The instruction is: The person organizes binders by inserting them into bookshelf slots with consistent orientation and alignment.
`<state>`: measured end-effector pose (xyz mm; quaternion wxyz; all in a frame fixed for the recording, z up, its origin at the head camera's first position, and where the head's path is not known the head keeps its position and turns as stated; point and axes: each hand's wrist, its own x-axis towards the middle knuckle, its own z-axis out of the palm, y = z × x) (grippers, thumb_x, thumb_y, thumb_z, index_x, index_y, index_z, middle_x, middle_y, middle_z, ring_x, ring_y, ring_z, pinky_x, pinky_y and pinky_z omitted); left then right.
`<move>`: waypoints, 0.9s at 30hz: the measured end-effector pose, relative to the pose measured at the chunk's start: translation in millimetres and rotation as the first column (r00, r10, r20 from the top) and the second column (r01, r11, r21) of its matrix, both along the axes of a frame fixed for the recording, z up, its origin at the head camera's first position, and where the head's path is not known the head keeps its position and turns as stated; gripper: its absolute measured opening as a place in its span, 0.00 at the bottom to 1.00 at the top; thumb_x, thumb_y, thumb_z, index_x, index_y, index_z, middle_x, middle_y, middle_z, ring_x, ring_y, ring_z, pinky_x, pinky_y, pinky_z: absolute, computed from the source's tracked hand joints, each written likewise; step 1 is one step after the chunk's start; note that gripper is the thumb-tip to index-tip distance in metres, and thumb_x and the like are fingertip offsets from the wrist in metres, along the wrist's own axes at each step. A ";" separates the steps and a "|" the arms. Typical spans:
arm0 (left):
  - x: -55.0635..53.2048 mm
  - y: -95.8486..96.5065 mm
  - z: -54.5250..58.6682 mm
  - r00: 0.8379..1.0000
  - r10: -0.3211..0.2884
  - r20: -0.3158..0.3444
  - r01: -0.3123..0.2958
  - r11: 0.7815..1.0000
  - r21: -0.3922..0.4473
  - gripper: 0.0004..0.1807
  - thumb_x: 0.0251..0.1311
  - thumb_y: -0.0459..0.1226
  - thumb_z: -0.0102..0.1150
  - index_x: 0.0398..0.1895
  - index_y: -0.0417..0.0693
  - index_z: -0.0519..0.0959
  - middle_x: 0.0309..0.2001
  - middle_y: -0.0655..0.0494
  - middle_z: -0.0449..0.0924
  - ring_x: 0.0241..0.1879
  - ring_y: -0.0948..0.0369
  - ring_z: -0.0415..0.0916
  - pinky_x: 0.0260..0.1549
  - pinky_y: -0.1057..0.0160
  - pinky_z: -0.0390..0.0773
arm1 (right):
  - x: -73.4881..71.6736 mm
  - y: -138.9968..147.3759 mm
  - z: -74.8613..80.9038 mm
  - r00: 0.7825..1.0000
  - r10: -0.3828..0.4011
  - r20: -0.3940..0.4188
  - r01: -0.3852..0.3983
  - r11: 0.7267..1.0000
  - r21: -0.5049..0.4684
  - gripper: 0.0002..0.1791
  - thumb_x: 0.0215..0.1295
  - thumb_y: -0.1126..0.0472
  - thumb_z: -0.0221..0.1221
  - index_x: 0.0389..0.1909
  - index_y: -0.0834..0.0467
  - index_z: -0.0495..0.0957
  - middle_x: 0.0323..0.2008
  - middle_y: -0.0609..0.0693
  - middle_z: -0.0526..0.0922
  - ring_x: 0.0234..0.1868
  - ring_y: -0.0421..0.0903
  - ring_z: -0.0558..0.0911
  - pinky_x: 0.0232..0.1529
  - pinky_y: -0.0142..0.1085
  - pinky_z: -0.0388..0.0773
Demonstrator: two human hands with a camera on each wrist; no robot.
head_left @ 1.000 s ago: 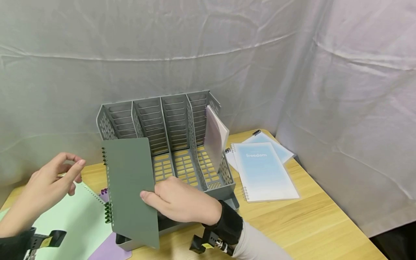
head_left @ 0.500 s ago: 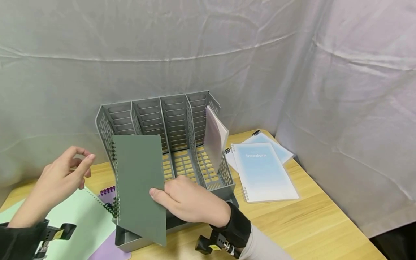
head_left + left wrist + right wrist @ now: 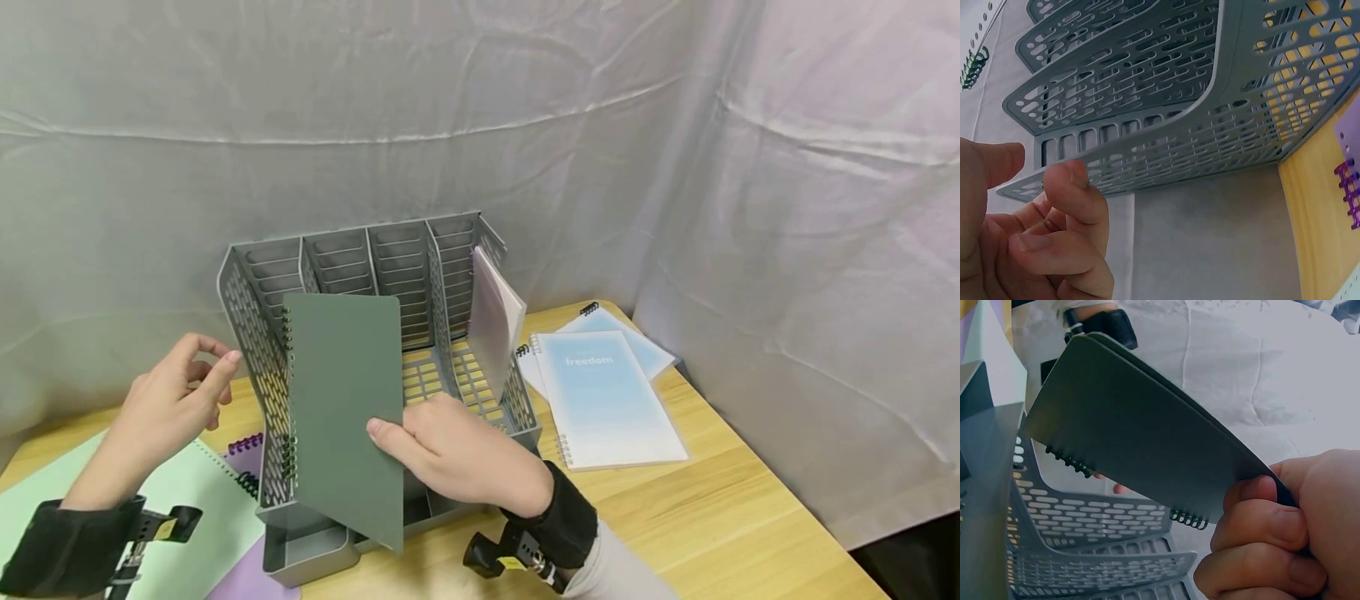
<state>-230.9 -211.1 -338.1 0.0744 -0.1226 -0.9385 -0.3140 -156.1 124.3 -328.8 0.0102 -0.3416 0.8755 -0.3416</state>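
A dark green spiral notebook is gripped at its right edge by my right hand, thumb on the front cover and fingers curled behind. It is held upright before the left part of a grey file organizer, its coil edge facing left. In the right wrist view the fingers wrap round the notebook's edge. My left hand hovers left of the organizer with fingers loosely bent and nothing between them. The left wrist view shows that hand close to the organizer's perforated side wall, apparently apart from it.
A pale notebook stands in the organizer's rightmost slot. On the wooden table at right lie blue-white notebooks, the top one a "freedom" notebook. Light green notebooks and a purple notebook lie at left. Grey cloth hangs behind.
My right hand has carried the green notebook rightward and slightly up, across the front of the organizer's left slots. My left hand has shifted right and a little up, toward the organizer's side.
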 end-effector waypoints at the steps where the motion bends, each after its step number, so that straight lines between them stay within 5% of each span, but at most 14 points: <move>1: -0.4 0.9 -0.6 1.000 0.001 0.001 -0.001 1.000 0.003 0.23 0.85 0.51 0.45 0.63 0.42 0.69 0.31 0.52 0.84 0.20 0.62 0.78 0.22 0.62 0.73 | -0.2 1.1 0.7 1.000 -0.004 -0.003 0.004 1.000 -0.003 0.32 0.88 0.51 0.44 0.14 0.48 0.54 0.17 0.39 0.52 0.19 0.34 0.51 0.27 0.28 0.55; 16: -7.3 12.2 -5.9 0.999 0.008 -0.045 -0.009 1.000 -0.022 0.22 0.85 0.52 0.46 0.57 0.40 0.68 0.28 0.53 0.84 0.19 0.62 0.78 0.24 0.62 0.71 | -0.3 6.9 3.1 0.999 -0.017 -0.044 0.018 1.000 0.012 0.32 0.88 0.52 0.44 0.15 0.47 0.54 0.17 0.39 0.52 0.19 0.34 0.51 0.27 0.28 0.55; 27: -13.3 19.3 -11.1 0.990 0.044 -0.130 -0.061 0.990 -0.125 0.19 0.85 0.47 0.45 0.52 0.36 0.67 0.35 0.39 0.83 0.30 0.48 0.80 0.27 0.58 0.70 | -1.4 9.8 3.5 0.995 -0.035 -0.098 0.038 0.999 0.025 0.31 0.88 0.52 0.44 0.15 0.47 0.54 0.17 0.38 0.52 0.19 0.34 0.52 0.26 0.29 0.56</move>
